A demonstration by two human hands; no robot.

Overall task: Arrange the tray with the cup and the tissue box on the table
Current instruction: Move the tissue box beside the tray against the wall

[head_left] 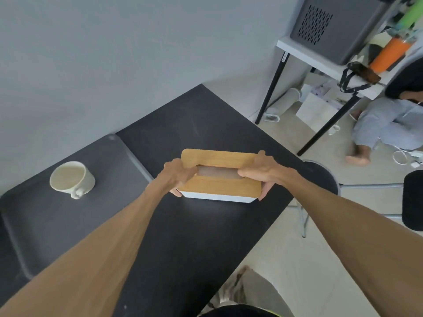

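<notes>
A tissue box [219,187] with a white body and a wooden lid sits over the middle of the black table [206,236]. My left hand [177,177] grips its left end and my right hand [263,176] grips its right end, thumbs on the lid beside the slot. Whether the box rests on the table or hovers just above it I cannot tell. To the left lies a dark grey tray [45,225]. A cream cup [72,181] stands upright on the tray's far part, with its handle towards me.
A grey wall runs behind the table. To the right stand a round black stool [325,177] and a black chair back [413,202]. Farther right, a person sits on the floor by a white side table [320,61] holding a grey crate.
</notes>
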